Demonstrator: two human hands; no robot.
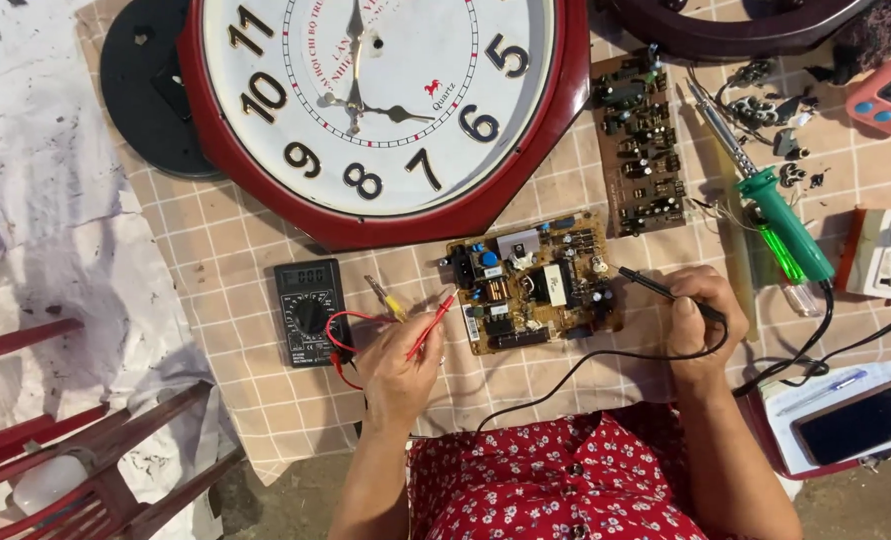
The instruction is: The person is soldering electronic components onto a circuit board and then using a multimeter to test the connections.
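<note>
- Left hand [397,362] pinches a thin red probe [431,326], tip toward the circuit board [532,282] at 2 o'clock.
- Right hand [703,322] pinches a black probe [665,292], tip touching the board's 3 o'clock edge.

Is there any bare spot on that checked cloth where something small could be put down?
Yes: the cloth below the circuit board, between the left hand and right hand, crossed only by a black lead. Also left of the multimeter, under the clock. The upper right, around the soldering iron, is crowded with parts.
</note>
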